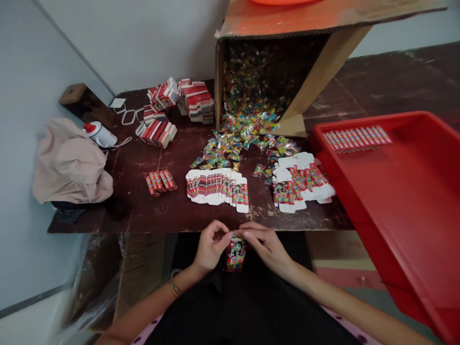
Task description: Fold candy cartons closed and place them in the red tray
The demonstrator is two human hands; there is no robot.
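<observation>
A small red printed candy box (236, 254) stands upright just off the front edge of the table, close to my body. The fingers of my left hand (212, 245) pinch its top from the left. My right hand (265, 244) closes on the top from the other side, its fingertips hiding part of the upper flap. Beyond them lies a fanned row of flat candy boxes (210, 186). Another pile of flat boxes (300, 184) rests to the right. Several filled boxes (161, 182) sit side by side at the left.
A tipped cardboard carton (294, 127) spills small candy packets (230, 143) onto the dark table (158, 211). A red tray (402, 191) on the right holds a row of boxes (357, 137). Bundled flat boxes (196, 100), a white bottle (102, 134) and beige cloth (72, 163) are at left.
</observation>
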